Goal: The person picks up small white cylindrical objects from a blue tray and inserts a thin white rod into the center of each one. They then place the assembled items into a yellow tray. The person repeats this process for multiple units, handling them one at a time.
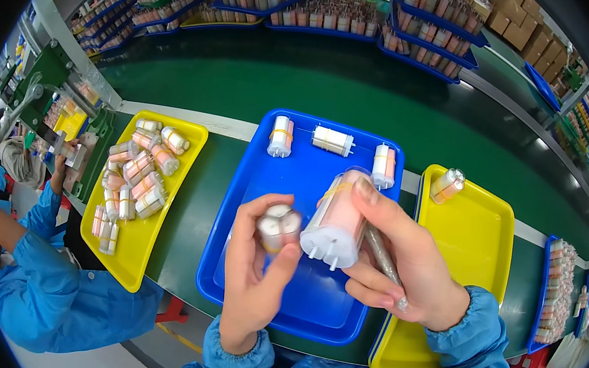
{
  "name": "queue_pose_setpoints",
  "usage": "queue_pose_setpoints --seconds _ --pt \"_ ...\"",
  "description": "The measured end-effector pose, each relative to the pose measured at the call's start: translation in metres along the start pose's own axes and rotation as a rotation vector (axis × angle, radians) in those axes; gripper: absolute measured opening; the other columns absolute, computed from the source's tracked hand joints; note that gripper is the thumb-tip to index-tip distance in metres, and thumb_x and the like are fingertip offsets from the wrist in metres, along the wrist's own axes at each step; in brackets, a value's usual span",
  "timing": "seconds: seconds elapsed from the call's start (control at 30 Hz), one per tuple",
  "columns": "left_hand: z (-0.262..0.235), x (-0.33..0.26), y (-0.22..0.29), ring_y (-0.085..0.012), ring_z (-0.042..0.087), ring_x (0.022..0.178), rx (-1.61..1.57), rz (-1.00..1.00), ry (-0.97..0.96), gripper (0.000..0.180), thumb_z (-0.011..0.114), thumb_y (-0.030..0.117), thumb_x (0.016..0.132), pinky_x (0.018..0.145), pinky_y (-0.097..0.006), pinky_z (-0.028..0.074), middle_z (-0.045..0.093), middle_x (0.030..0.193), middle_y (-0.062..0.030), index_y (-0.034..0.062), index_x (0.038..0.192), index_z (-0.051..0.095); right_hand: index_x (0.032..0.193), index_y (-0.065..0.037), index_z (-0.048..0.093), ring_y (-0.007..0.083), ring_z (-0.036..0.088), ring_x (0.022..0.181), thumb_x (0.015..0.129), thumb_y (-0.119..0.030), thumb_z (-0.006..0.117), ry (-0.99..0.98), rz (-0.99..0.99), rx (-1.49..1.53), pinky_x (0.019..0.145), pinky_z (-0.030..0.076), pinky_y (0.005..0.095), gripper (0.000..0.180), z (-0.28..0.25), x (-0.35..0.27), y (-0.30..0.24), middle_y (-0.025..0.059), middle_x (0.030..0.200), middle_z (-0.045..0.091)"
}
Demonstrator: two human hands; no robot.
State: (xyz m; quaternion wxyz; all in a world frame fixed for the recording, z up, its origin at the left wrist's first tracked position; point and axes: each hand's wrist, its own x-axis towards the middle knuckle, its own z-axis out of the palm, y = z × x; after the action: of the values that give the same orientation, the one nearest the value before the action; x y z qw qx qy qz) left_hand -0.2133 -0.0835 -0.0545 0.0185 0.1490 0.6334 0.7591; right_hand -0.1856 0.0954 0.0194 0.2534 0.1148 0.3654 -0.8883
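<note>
Currently, I see my left hand point(252, 273) over the near rim of the blue tray point(274, 178), curled around a white-ended bundle point(278, 226); my right hand point(418, 267), thumb uppermost, spans its right rim, gripping a pink-and-white cylinder point(338, 213) plus a speckled rod point(384, 260). Green tabletop point(241, 79) stretches past the far rim.

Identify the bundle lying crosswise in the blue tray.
The middle bundle, at the far end of the blue tray: it runs left to right; the left bundle and right bundle each point an end toward the near side.
</note>
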Motion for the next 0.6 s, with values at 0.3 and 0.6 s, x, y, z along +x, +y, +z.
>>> queue_pose_setpoints --seconds 0.3,0.6 --pt "0.004 -0.009 0.010 -0.0129 0.051 0.061 -0.391 -0.062 -0.047 0.041 0.063 0.025 0.092 0.052 -0.027 0.043 0.053 0.084 -0.0124 0.0047 0.119 0.040 0.109 -0.005 0.054 0.0045 0.030 0.032 0.099 -0.052 0.045 0.029 0.037 -0.029 0.030 0.029 0.0189 0.049 0.005 0.003 -0.006 0.0065 0.074 0.057" --pt "0.006 -0.006 0.002 -0.0185 0.056 0.072 -0.389 -0.115 -0.249 0.046 0.051 0.044 0.098 0.061 -0.030 0.047 0.055 0.093 -0.0174 0.0064 0.123 0.038 0.089 -0.011 0.054 0.0059 0.030 0.028 0.100 -0.054 0.039 -0.144 0.157 0.216 0.028 0.028 0.0186 0.047 -0.008 0.009 -0.003 0.0124 0.074 0.062"
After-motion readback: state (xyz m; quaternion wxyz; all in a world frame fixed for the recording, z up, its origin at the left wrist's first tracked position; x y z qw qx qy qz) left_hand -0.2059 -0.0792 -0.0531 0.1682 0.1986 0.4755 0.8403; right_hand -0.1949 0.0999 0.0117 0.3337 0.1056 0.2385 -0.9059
